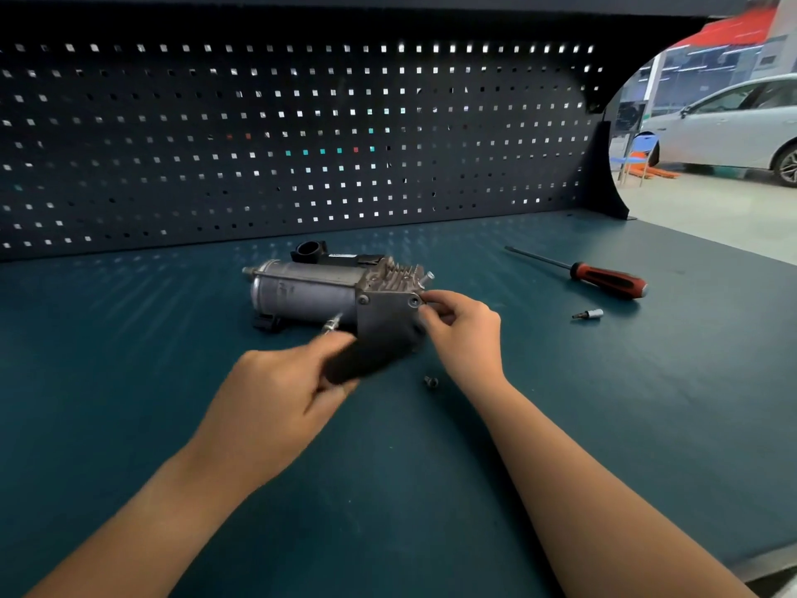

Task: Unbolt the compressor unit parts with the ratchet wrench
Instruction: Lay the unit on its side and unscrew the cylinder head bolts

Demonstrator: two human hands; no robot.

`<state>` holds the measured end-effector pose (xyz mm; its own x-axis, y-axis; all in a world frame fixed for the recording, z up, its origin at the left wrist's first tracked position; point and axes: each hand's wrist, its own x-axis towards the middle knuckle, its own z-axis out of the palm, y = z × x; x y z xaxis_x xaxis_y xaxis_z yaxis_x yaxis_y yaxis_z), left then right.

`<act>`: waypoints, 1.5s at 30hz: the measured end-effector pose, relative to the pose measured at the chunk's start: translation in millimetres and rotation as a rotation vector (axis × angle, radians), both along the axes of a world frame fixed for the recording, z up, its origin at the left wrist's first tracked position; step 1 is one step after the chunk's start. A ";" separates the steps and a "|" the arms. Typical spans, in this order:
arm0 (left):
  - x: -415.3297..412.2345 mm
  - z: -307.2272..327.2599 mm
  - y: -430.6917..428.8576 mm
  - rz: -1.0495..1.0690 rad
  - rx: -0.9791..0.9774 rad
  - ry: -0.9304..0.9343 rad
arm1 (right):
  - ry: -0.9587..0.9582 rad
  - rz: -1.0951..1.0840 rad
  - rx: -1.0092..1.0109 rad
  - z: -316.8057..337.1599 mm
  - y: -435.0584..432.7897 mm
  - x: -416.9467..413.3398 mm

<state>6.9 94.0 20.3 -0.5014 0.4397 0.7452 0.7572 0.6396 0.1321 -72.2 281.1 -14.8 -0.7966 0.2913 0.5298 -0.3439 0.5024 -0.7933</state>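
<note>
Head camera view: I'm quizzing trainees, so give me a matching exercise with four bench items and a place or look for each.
1. compressor
2. screwdriver
3. small bit
4. loose bolt

A. farthest right, red and black handle
B. beside the wrist of the right hand
C. grey, finned at one end
D. just in front of the screwdriver

Pairs: 1-C, 2-A, 3-D, 4-B

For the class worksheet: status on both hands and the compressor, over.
Left hand grips blurred dark tool, likely the ratchet wrench. Right hand pinches at compressor cover corner. One loose bolt on bench.
</note>
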 end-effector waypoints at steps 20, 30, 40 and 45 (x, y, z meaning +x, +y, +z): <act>-50.9 -9.5 58.2 0.136 -0.430 -0.498 | -0.102 0.135 -0.122 1.5 13.7 -8.4; -68.3 -18.1 68.1 0.106 -0.084 -0.410 | -0.107 0.156 -0.133 0.0 15.6 -12.1; -78.6 -9.2 74.8 0.148 0.389 -0.378 | -0.118 0.177 -0.188 -1.9 15.2 -11.3; -81.9 -7.6 76.1 0.145 0.392 -0.442 | -0.126 0.187 -0.216 -1.9 14.8 -10.4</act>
<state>-75.0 170.1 12.7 -0.8343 0.0780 0.5458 0.4857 0.5723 0.6607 -82.6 295.9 -16.7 -0.9026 0.2284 0.3648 -0.3063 0.2545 -0.9173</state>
